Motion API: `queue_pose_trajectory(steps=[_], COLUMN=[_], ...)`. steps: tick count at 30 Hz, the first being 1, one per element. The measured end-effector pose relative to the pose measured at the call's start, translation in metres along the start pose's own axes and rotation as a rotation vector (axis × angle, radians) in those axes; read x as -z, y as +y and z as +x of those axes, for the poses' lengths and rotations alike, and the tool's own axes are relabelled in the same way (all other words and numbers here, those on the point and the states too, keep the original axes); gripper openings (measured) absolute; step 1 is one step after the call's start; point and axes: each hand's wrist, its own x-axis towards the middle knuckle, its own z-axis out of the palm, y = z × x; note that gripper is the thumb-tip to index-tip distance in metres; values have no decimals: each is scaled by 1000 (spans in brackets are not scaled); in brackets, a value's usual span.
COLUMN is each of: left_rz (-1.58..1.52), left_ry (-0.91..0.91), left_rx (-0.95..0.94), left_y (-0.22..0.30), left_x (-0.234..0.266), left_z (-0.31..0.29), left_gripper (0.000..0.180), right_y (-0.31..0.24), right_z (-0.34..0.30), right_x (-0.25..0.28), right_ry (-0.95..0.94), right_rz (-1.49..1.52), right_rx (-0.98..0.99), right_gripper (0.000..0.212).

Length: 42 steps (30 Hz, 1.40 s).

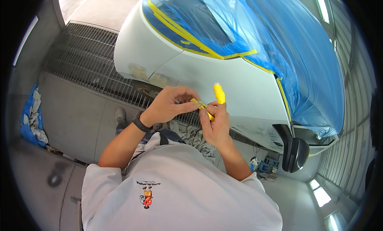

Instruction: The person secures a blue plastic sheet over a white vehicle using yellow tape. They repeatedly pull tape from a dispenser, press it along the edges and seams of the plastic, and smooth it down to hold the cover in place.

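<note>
Close in front of my chest, both hands work on a piece of yellow masking tape [208, 114]. My left hand [167, 104], with a dark band on its wrist, pinches one end between thumb and fingertips. Thumb and curled fingers of my right hand [217, 125] close on the other end. My right index finger points up, wrapped in a yellow tape covering [219, 93] with its tip showing pale. Just beyond the hands is a white car body [239, 85], apart from them. Blue masking film [279, 35] covers its upper part, edged with yellow tape [191, 37].
A black side mirror [295, 153] juts out at the right. Floor grating [85, 51] runs beside the car, and crumpled grey cloth [197, 139] lies below my hands. At the far left is a blue and white bundle [35, 119]. Blue equipment [269, 165] stands at lower right.
</note>
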Motion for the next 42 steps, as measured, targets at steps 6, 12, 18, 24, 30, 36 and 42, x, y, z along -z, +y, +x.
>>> queue_pose_trajectory(steps=[6, 12, 18, 24, 30, 36, 42], left_rz=[222, 628, 795, 865, 1019, 1110, 1213], left_ry=[103, 933, 1015, 1214, 988, 905, 839], left_rx=[-93, -401, -906, -719, -1013, -927, -822], left_y=[-1, 30, 64, 64, 34, -7, -32], left_x=[5, 98, 187, 181, 150, 109, 78], left_z=[-1, 54, 134, 174, 168, 160, 147], left_gripper=[13, 13, 16, 28, 41, 71, 92], right_y=[-7, 7, 19, 22, 32, 38, 39], right_z=[13, 35, 57, 69, 72, 76, 80], right_x=[-4, -4, -26, -39, -24, 4, 26], right_ry=[27, -41, -20, 21, 96, 181, 142], right_rz=[-42, -318, -343, -330, -427, -516, -391], right_rx=[57, -46, -48, -86, -122, -160, -341], right_gripper=[17, 17, 16, 19, 22, 24, 25])
